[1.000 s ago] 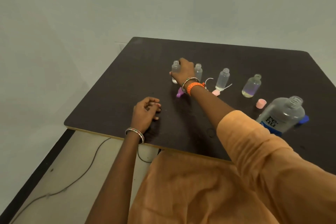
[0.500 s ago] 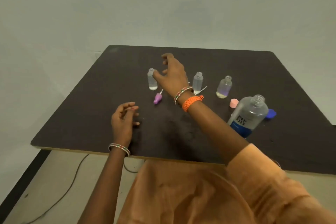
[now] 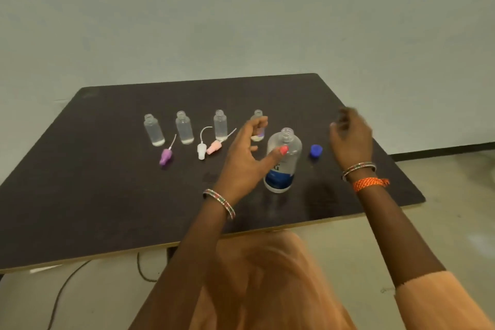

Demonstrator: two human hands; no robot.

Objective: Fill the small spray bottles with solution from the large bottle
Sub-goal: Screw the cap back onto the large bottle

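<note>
Large bottle (image 3: 284,161), uncapped, near table (image 3: 80,195) front edge: light, slippery; grasp mid-body. Left hand (image 3: 246,158) spread, empty; right hand (image 3: 351,139) blurred, grip undeterminable.

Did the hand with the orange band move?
Yes. The right hand left the small bottles and now hangs right of the large bottle.

Dim, flat indoor light with a greenish cast — no clear source. Soft shadows and a faint sheen on the dark table (image 3: 107,195). Right hand (image 3: 351,136) and orange cloth (image 3: 267,289) motion-blurred — wide-angle bend at the edges, overall soft.
</note>
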